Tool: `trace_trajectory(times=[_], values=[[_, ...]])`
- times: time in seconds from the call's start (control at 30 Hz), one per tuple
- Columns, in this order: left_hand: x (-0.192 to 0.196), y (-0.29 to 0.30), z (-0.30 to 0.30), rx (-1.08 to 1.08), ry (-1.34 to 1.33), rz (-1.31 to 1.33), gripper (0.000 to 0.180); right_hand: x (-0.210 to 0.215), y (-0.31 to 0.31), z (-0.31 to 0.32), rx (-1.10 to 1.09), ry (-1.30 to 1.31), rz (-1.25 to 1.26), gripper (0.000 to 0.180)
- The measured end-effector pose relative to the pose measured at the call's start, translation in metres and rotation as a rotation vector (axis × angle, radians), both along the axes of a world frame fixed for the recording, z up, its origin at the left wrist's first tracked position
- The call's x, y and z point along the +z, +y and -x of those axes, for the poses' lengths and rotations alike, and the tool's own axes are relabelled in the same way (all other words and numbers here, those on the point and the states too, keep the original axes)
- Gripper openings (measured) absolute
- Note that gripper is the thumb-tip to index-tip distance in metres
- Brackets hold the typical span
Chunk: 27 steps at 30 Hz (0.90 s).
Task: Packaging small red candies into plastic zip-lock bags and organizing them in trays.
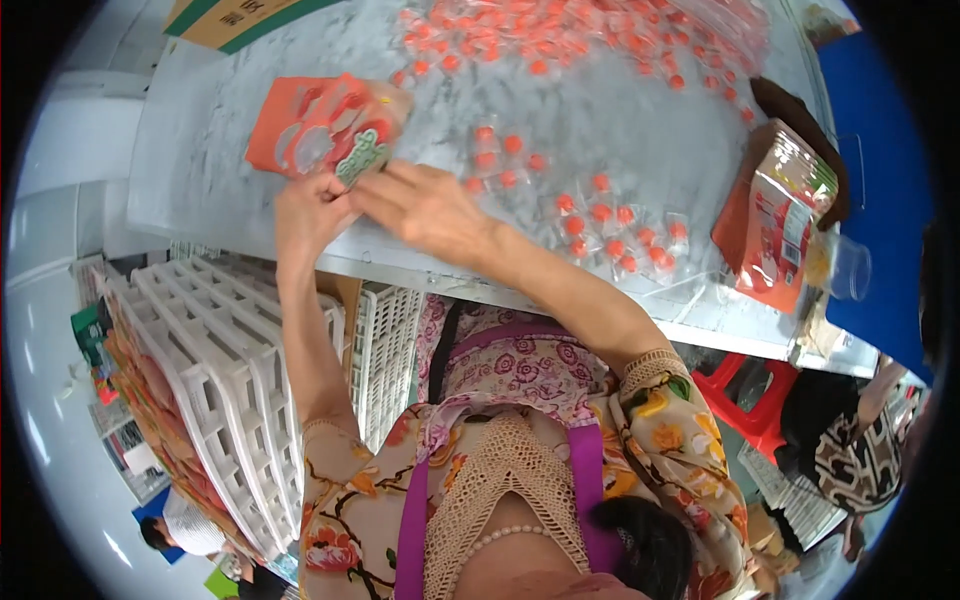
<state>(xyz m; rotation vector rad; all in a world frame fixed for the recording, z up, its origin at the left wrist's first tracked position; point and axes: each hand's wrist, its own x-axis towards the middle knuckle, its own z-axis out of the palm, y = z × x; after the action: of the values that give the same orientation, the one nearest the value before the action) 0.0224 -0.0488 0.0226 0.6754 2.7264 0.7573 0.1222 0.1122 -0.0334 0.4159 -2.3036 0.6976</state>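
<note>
The orange pouch [272,128] is pinched by left hand [308,212] and right hand [428,207], its closure unclear; wrapped candies [512,143] are seemingly left unbagged.

White plastic crates [205,375] stand stacked at lower left; a red stool [764,432] at lower right; a green-edged box [232,22] at upper left.

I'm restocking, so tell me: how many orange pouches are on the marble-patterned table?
2: one orange pouch at the left, where the left hand and right hand are; the second pouch near the right end, beside a clear plastic cup. Others may be hidden.
</note>
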Motion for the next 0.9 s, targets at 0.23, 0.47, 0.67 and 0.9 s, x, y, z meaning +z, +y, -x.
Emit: trace_trajectory(times=[0.23, 0.47, 0.67, 0.9], values=[[-0.022, -0.005, 0.003, -0.089, -0.08, -0.294, 0.013, 0.004, -0.011, 0.003, -0.199, -0.166, -0.157, 0.024], [-0.004, -0.019, 0.007, 0.004, -0.402, -0.289, 0.008, 0.022, -0.016, -0.007, -0.173, 0.085, -0.239, 0.021], [0.025, -0.014, -0.006, -0.018, 0.215, -0.111, 0.022, 0.025, -0.028, -0.017, -0.004, -0.024, -0.263, 0.018], [0.036, 0.006, -0.041, -0.061, 0.507, -0.183, 0.036, 0.04, -0.018, -0.032, -0.204, -0.06, -0.274, 0.015]])
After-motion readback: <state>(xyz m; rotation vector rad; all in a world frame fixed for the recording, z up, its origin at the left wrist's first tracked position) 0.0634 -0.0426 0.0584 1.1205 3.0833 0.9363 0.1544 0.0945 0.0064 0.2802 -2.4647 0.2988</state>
